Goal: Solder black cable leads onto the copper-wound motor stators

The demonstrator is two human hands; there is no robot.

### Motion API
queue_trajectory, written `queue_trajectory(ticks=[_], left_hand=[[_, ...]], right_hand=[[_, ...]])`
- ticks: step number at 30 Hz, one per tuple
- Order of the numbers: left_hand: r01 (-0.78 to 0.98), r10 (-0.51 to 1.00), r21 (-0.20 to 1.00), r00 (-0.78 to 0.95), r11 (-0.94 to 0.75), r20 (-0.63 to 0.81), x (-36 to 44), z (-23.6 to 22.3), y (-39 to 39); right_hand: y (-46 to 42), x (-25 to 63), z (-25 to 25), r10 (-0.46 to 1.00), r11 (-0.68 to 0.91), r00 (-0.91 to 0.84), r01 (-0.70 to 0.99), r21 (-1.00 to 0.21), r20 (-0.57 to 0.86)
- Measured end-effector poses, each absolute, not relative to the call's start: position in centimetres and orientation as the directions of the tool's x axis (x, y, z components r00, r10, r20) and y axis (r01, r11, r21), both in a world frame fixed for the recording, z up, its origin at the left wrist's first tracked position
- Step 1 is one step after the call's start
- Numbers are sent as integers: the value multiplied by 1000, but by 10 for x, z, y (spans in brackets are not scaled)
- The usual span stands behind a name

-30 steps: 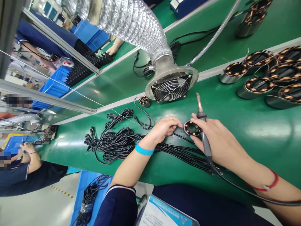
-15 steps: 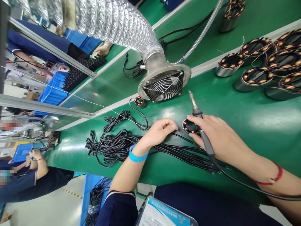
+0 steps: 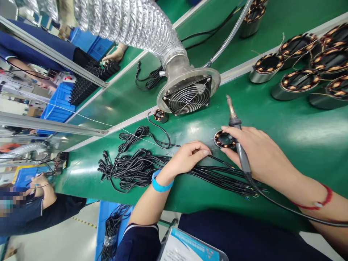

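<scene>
My left hand, with a blue band at the wrist, is closed in a pinch on a thin wire that runs toward a small stator. My right hand is closed round the grip of a soldering iron, whose bare metal tip points up and away from the stator. Thumb and finger of that same hand also grasp the stator, a dark ring with copper windings. Several black cables with stripped ends lie beneath and between my hands on the green bench.
A fume fan on a silver duct hangs beyond my hands. Larger stators stand at the right back; a small stator is near the rail. Coiled cables lie left. Co-workers' hands show at the left.
My right hand has shifted slightly right and away from me with the soldering iron and stator. My left hand has moved a little right; the thin wire at its fingertips now shows.
</scene>
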State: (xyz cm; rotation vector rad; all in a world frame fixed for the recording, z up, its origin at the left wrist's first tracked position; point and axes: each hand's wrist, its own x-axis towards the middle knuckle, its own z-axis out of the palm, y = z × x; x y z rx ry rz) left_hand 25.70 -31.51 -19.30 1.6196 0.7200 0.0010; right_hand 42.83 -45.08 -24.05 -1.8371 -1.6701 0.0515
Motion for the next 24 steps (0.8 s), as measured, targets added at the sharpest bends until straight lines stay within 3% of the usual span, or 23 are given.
queue_trajectory(ticks=[6,8,11,14,16,19,24], left_hand=[[401,317,875,821,271,-475,275,-206,-316],[416,327,872,811,257,-484,278,-208,-318],[482,400,872,818,-83,-414,276,-205,-324],[524,379,668,850,-528,-367,273,-201,-331],[508,349,573,860,-643,-371,274,-198,-334],[486,387,663,870,-570,-305,273,-189,-333],[439,493,866,824,-241,-281,264,-168,-325]], right_hand=[[-448,436,-243,911,109,107,869,-482,399],[-448,444,-244,909,128,94,864,-486,405],[-449,457,-246,919,106,125,834,-541,374],[-452,464,-244,917,68,200,773,-631,344],[-454,463,-240,900,64,248,738,-672,358],[-457,454,-230,855,71,318,711,-700,410],[-461,431,-204,829,112,409,547,-830,382]])
